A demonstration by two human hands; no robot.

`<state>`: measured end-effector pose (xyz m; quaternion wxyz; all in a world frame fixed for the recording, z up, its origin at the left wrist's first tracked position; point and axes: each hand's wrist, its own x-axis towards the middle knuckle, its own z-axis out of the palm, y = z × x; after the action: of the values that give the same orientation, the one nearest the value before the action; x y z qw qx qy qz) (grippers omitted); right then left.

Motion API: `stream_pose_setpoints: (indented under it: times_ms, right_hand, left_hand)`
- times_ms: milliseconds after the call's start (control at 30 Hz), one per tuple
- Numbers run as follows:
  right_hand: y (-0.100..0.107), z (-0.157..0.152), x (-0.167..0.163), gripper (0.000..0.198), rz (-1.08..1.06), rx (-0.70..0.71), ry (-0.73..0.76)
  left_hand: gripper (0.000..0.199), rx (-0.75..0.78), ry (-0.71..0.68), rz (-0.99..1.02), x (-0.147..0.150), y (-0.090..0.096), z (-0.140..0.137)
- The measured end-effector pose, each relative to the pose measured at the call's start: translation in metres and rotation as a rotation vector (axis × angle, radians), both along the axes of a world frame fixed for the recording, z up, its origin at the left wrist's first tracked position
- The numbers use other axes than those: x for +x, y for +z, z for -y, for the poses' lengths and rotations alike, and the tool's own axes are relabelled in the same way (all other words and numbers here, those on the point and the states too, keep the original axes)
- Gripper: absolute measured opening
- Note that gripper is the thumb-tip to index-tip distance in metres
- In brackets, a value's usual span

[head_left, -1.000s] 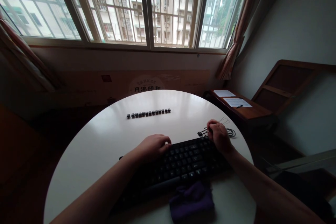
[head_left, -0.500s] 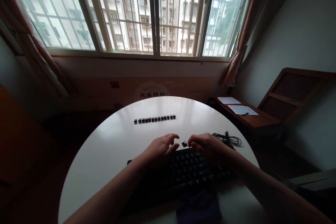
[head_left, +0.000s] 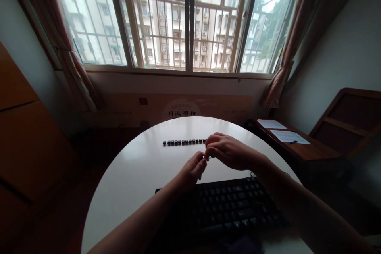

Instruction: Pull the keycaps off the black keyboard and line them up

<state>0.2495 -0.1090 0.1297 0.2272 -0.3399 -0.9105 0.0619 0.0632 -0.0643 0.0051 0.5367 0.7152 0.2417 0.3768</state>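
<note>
My left hand [head_left: 195, 166] is closed in a pinch, its fingertips meeting those of my right hand above the white table. A small dark keycap [head_left: 204, 157] barely shows between the fingertips. Closed fingers of my right hand [head_left: 224, 149] hold what looks like a wire keycap puller [head_left: 210, 158], mostly hidden by the hand. Just beyond the hands, several black keycaps [head_left: 182, 142] stand in a straight row, its right end by my right hand. The black keyboard [head_left: 229, 196] lies below my hands, partly covered by my forearms.
The round white table [head_left: 127, 170] has a curved far edge. A cable [head_left: 253, 174] shows behind the keyboard, mostly behind my right arm. Dark purple cloth-like material [head_left: 244, 245] lies at the near side. Papers [head_left: 290, 136] and a pen [head_left: 293, 142] rest on a wooden chair at right.
My hands have come together and moved away from the keyboard toward the keycap row. The small dark piece between them is now mostly covered by fingers. The camera view has shifted.
</note>
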Motion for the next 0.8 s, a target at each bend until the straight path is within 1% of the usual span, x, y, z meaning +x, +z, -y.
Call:
stream_pose_setpoints:
  times_ms: [67,133,200,233,300,433,533,667,733,800]
  right_hand:
    - [0.004,-0.008,-0.002,0.044,-0.071,0.0,0.01]
    - [0.006,-0.017,-0.006,0.036,-0.129,-0.024,-0.012]
    - [0.005,-0.025,-0.01,0.026,-0.131,-0.075,-0.038]
    - [0.003,-0.029,-0.012,0.024,-0.114,-0.098,-0.039]
    - [-0.004,-0.035,-0.016,0.025,-0.065,-0.122,0.001]
    - [-0.02,-0.042,-0.015,0.03,0.008,-0.122,0.142]
    - [-0.025,-0.042,-0.012,0.03,0.005,-0.102,0.17]
    - [-0.027,-0.041,-0.012,0.014,-0.019,-0.075,0.16]
    - [-0.031,-0.044,-0.01,0.009,-0.039,-0.091,0.15]
    - [-0.035,-0.053,-0.002,0.012,-0.076,-0.134,0.139]
  left_hand:
    - [0.041,-0.084,0.008,0.06,0.0,0.0,-0.005]
    - [0.049,-0.148,0.029,0.106,-0.002,0.002,-0.008]
    - [0.058,-0.188,0.044,0.143,-0.003,0.004,-0.011]
    - [0.062,-0.201,0.046,0.158,-0.004,0.005,-0.011]
    - [0.069,-0.21,0.044,0.185,-0.005,0.006,-0.012]
    - [0.085,-0.211,0.065,0.204,-0.005,0.008,-0.01]
    - [0.088,-0.213,0.063,0.191,-0.005,0.012,-0.007]
    - [0.09,-0.202,0.038,0.157,-0.004,0.016,-0.004]
    - [0.093,-0.2,0.022,0.132,-0.003,0.014,-0.004]
    - [0.092,-0.198,0.027,0.095,-0.004,0.01,-0.006]
